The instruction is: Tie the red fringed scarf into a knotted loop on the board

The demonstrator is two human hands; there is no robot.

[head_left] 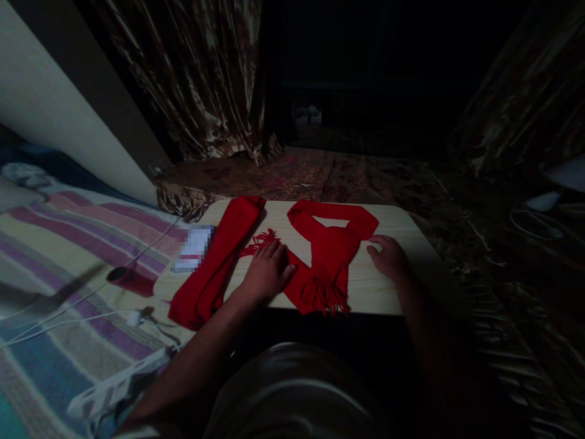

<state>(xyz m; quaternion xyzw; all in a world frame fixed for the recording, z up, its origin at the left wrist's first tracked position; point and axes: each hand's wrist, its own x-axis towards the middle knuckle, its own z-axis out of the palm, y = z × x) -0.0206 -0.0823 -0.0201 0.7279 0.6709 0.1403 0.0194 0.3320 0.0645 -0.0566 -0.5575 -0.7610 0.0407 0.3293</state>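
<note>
A red fringed scarf (336, 247) lies on a small pale wooden table (377, 292), its upper part bent into a loop and one fringed end hanging toward the near edge. My left hand (267, 271) rests flat on the scarf's other end, fingers stretched out just below that end's fringe. At the loop's right corner is my right hand (388, 256), with its thumb apart from the fingers and its fingertips at the scarf's edge; whether they touch it is hard to see. Left of these, a folded red cloth (219, 262) lies lengthwise across the table.
A white, partly blurred item (194, 249) lies at the table's left side. On the striped bedspread (91, 225) are a red cylinder (130, 281), white cables and a power strip (119, 381). Patterned curtains (205, 73) hang behind. The room is dim.
</note>
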